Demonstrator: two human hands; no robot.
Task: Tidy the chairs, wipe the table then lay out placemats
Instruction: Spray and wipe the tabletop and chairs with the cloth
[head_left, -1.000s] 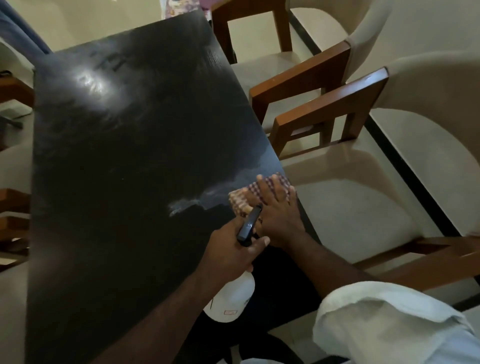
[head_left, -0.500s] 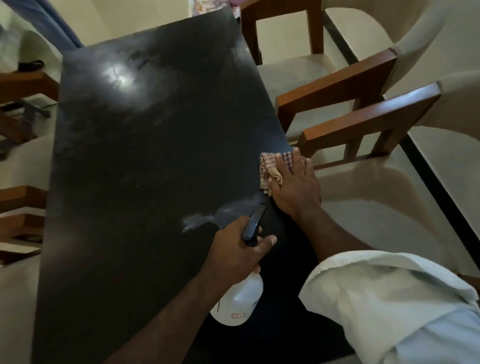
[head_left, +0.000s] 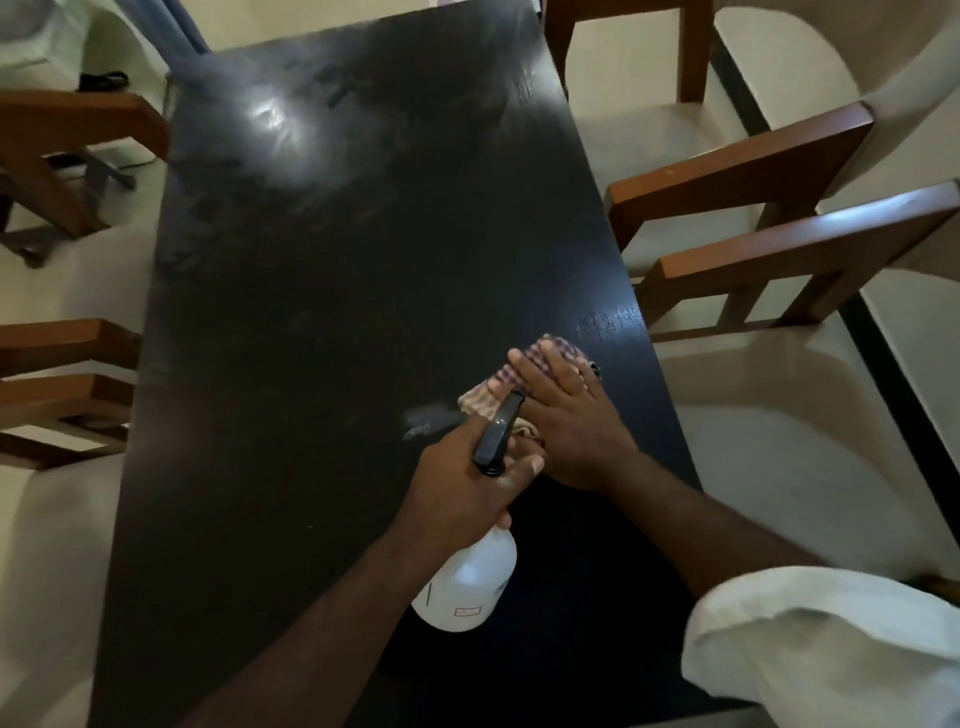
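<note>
A long black table (head_left: 337, 270) runs away from me. My right hand (head_left: 569, 421) lies flat on a checked cloth (head_left: 556, 351), pressing it onto the tabletop near the right edge. My left hand (head_left: 457, 499) is wrapped around the neck of a white spray bottle (head_left: 467, 587) with a black trigger head (head_left: 498, 434), held just above the table and pointing toward the cloth. A pale wet smear (head_left: 428, 418) lies on the surface left of the cloth. No placemats are in view.
Two wooden armchairs with cream cushions (head_left: 769, 156) (head_left: 800, 249) stand close along the table's right side. More wooden chair arms (head_left: 62, 124) (head_left: 57, 395) flank the left side. A black line (head_left: 893, 410) crosses the pale floor at right.
My right hand slid the cloth away along the right edge, then back toward me and leftward, close to the bottle's head. The left hand with the bottle barely moved; the view shifted.
</note>
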